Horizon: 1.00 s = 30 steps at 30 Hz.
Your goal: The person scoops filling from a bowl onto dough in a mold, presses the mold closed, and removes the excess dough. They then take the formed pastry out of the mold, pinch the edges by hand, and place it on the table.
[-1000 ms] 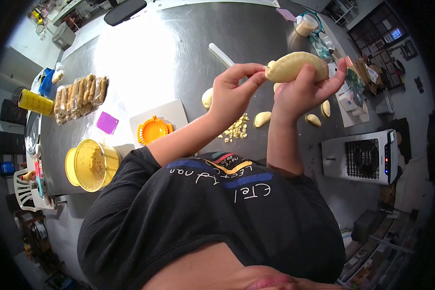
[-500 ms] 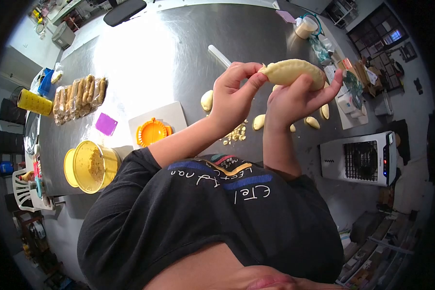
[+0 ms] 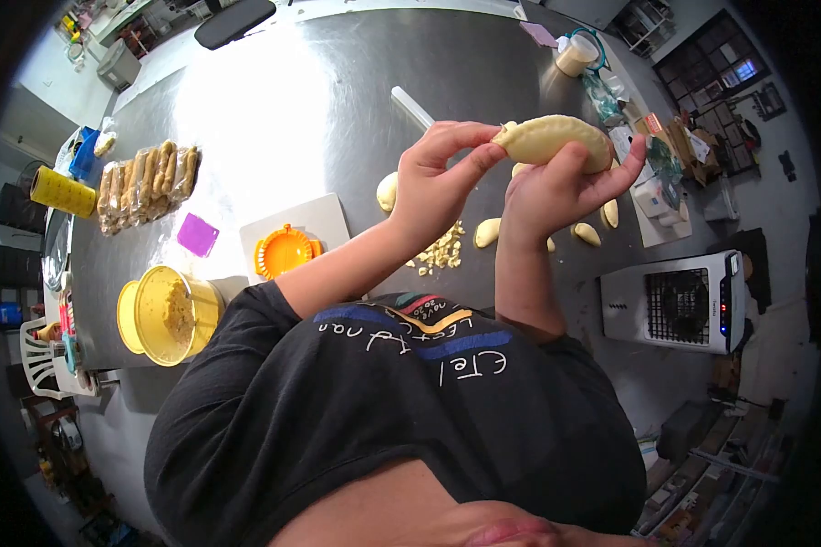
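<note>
A pale half-moon dough turnover (image 3: 558,137) with a crimped edge is held up above the table. My right hand (image 3: 556,187) is closed around it from below, thumb on its near side and little finger stretched out. The thumb and forefinger of my left hand (image 3: 438,173) pinch the turnover's left tip. Beneath my hands lie several more turnovers (image 3: 488,232) and a pile of small dough bits (image 3: 442,248). An orange dough press (image 3: 285,252) rests open on a white board (image 3: 330,219) by my left forearm.
On the steel table (image 3: 337,82) are a white rolling pin (image 3: 412,107), a purple scraper (image 3: 197,235), bagged brown sticks (image 3: 149,187) and a yellow tub (image 3: 175,314) with crumbly filling. A yellow roll (image 3: 62,190) stands at the left edge. A white air cooler (image 3: 670,301) stands right.
My left fingertips have shifted slightly at the turnover's left tip, and a small bit of dough now stands up there. My right hand keeps its hold.
</note>
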Each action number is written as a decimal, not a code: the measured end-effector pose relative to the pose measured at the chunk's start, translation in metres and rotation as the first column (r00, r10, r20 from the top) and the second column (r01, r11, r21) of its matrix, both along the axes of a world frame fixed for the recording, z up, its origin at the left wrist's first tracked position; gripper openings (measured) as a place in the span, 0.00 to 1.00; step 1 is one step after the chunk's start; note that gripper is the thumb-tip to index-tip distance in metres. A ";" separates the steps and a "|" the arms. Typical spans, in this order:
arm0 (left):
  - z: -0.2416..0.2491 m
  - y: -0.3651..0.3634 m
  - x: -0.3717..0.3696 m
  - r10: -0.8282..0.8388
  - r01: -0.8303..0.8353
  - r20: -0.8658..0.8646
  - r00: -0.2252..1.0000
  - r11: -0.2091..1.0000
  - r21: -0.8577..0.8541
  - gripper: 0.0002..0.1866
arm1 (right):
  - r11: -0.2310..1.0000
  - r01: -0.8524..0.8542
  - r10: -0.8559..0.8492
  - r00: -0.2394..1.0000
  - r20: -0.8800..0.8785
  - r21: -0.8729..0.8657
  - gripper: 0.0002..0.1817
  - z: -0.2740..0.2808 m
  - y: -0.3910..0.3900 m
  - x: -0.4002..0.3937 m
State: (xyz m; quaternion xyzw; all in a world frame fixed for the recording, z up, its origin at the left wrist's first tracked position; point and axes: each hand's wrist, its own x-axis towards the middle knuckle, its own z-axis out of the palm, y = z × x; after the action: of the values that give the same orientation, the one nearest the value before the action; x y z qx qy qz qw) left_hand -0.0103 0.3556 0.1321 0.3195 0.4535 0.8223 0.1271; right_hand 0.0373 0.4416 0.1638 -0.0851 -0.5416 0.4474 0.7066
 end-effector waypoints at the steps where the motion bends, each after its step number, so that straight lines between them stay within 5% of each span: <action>1: 0.000 -0.001 0.000 -0.005 0.006 -0.013 1.000 1.000 0.027 0.09 | 1.000 -0.006 0.006 1.000 -0.004 -0.006 0.36 0.000 -0.001 0.000; 13: 0.008 -0.001 -0.004 0.159 -0.172 -0.244 0.957 0.985 -0.033 0.06 | 1.000 -0.019 0.019 1.000 -0.001 -0.006 0.38 -0.001 -0.004 0.000; 17: 0.007 0.000 -0.004 0.142 -0.151 -0.188 0.972 0.988 -0.033 0.05 | 0.999 -0.033 0.033 0.999 -0.010 0.003 0.37 -0.003 -0.003 0.000; 20: 0.004 0.001 -0.007 0.167 -0.190 -0.299 0.940 0.981 -0.049 0.06 | 0.999 -0.035 0.035 0.999 -0.012 0.015 0.37 -0.004 -0.001 0.000; 23: -0.001 0.004 -0.006 0.139 -0.143 -0.184 0.973 0.990 -0.011 0.08 | 0.999 -0.044 0.043 0.999 0.003 0.011 0.38 -0.007 -0.001 -0.002; 30: -0.007 0.004 -0.014 0.214 -0.236 -0.294 0.931 0.971 -0.041 0.06 | 0.998 -0.050 0.051 0.997 0.058 -0.026 0.39 -0.012 0.000 -0.005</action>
State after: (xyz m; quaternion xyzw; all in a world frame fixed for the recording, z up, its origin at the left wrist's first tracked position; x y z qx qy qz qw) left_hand -0.0242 0.3591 0.1249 0.3766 0.5316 0.7583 -0.0232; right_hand 0.0327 0.4414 0.1523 -0.0930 -0.5585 0.4690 0.6778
